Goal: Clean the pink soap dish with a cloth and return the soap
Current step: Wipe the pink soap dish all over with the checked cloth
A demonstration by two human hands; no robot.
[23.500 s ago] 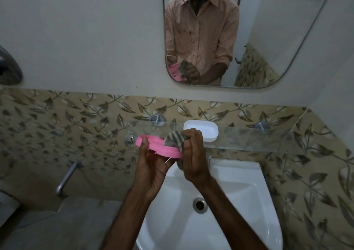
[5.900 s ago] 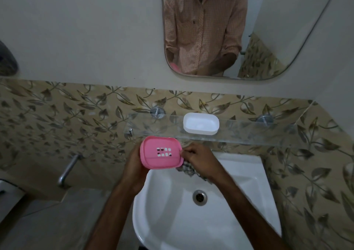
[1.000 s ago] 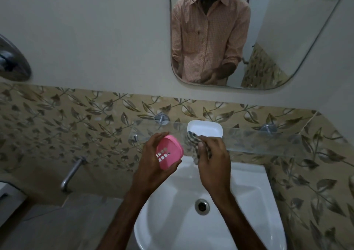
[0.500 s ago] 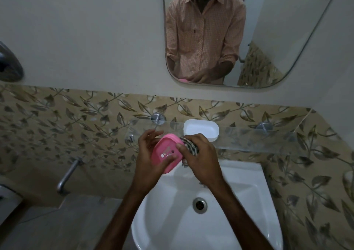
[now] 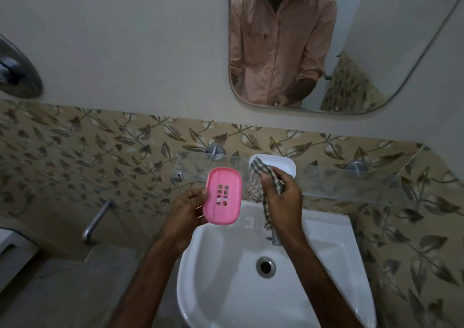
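Observation:
My left hand point(image 5: 187, 208) holds the pink soap dish point(image 5: 223, 195) upright by its left edge, its slotted face turned toward me, above the left rim of the basin. My right hand point(image 5: 282, 202) grips a checked cloth point(image 5: 261, 177) just to the right of the dish, a small gap apart from it. The cloth's tail hangs down beside my wrist. A white soap dish point(image 5: 281, 165) rests on the glass shelf point(image 5: 351, 182) behind the cloth; whether soap lies in it is hidden.
A white wash basin point(image 5: 226, 290) with a drain point(image 5: 265, 266) lies below my hands. A metal tap point(image 5: 96, 223) sticks out of the leaf-patterned tiles at left. A mirror point(image 5: 376, 38) hangs above, showing a person in a checked shirt.
The dish has turned to face me flat and upright. My right hand with the cloth has pulled off the dish to the right and up toward the shelf.

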